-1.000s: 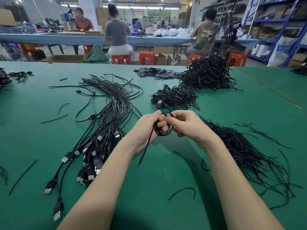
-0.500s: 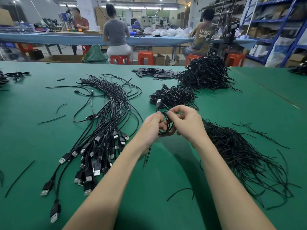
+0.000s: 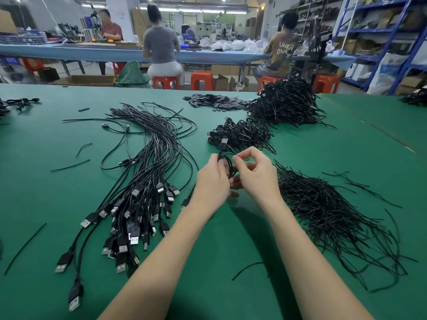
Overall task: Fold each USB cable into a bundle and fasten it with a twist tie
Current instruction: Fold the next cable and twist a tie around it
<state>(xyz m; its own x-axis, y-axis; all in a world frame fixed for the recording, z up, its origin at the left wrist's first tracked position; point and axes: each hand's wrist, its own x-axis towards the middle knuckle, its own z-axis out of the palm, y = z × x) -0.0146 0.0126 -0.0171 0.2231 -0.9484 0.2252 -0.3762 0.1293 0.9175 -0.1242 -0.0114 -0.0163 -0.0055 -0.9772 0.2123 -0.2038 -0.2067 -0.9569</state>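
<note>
I have one coiled USB cable held between both hands: my left hand grips its near side, my right hand pinches its top. Beyond my hands lie finished bundles; left of them many loose cables wait, and the twist ties lie to the right. Since a second ago the dangling tail has been drawn up into the coil.

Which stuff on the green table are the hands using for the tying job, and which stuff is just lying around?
For the job:
left hand and right hand, gripping the coiled cable
loose USB cables
twist ties
finished bundles

Just lying about:
stray tie
flat black strips
orange stools
</note>
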